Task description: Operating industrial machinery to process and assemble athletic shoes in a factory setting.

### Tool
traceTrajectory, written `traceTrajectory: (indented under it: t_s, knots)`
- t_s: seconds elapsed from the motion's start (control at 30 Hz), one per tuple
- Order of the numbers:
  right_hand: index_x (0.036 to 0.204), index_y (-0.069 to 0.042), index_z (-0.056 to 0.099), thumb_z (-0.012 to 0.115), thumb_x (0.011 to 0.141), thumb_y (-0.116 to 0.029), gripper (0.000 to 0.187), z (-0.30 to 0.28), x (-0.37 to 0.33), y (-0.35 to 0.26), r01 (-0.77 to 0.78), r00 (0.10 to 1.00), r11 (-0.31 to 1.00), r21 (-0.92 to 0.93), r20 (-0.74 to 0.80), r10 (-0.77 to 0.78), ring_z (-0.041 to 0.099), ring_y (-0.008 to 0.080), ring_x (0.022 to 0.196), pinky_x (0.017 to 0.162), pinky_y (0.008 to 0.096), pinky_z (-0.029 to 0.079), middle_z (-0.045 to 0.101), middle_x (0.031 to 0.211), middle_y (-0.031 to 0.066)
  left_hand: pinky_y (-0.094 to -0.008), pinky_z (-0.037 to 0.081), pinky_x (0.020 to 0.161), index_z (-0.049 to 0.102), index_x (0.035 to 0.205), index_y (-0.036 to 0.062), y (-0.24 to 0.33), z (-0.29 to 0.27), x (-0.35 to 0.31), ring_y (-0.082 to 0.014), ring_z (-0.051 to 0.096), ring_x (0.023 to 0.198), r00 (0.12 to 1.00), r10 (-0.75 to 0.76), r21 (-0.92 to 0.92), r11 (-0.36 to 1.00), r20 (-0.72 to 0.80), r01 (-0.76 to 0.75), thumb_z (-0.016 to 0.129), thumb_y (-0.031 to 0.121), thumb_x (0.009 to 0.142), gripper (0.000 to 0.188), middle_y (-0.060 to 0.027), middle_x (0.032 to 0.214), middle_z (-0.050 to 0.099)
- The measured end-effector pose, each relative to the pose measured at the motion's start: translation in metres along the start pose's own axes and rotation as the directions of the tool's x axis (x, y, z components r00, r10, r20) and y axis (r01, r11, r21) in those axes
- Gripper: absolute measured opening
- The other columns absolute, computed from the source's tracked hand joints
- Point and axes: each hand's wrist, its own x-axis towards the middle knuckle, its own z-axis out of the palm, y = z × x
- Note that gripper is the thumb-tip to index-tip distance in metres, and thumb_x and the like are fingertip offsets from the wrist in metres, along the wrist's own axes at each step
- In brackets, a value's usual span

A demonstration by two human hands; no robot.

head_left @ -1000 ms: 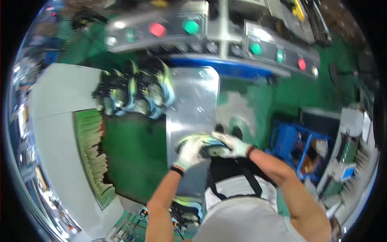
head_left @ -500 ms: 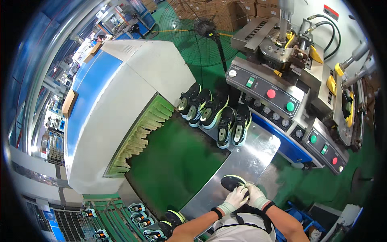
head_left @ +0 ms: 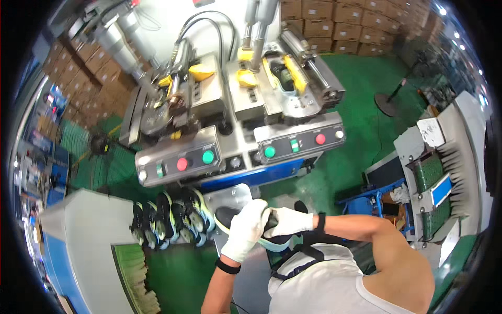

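Gripping the black sneaker with the pale green sole (head_left: 230, 217) in both hands, your white-gloved left hand (head_left: 244, 230) and right hand (head_left: 286, 222) closed round it just below the grey twin-station press machine (head_left: 235, 120), you seem mid-transfer, needing careful alignment next.

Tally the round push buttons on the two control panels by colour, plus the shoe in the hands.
Red round buttons: 2
Green round buttons: 2
Shoe held in the left hand and right hand: 1
Total: 5
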Motion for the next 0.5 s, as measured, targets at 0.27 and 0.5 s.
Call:
traceTrajectory:
  t_s: [0.27, 0.5]
  knots:
    - [0.161, 0.001, 0.047, 0.079, 0.094, -0.011, 0.074, -0.169, -0.115, 0.014, 0.273, 0.863, 0.677, 0.683, -0.485, 0.141, 0.060, 0.0199, 0.133, 0.116, 0.0378, 0.047, 0.064, 0.149, 0.0095, -0.0448, 0.050, 0.115, 0.050, 0.151, -0.0041, 0.039, 0.056, 0.292, -0.0344, 0.065, 0.131, 0.963, 0.056, -0.442, 0.880, -0.265, -0.173, 0.059, 0.005, 0.109, 0.044, -0.0231, 0.144, 0.060]
    - [0.158, 0.002, 0.052, 0.080, 0.085, -0.005, 0.079, -0.227, -0.157, 0.027, 0.535, 0.519, 0.616, 0.578, -0.800, 0.300, 0.057, 0.0208, 0.139, 0.119, 0.0389, 0.045, 0.061, 0.153, 0.0102, -0.0534, 0.051, 0.109, 0.046, 0.141, -0.0178, -0.074, 0.255, 0.555, -0.0575, 0.061, 0.121, 0.949, -0.286, -0.207, 0.944, -0.132, 0.256, 0.078, 0.036, 0.092, 0.079, -0.0437, 0.130, 0.060]
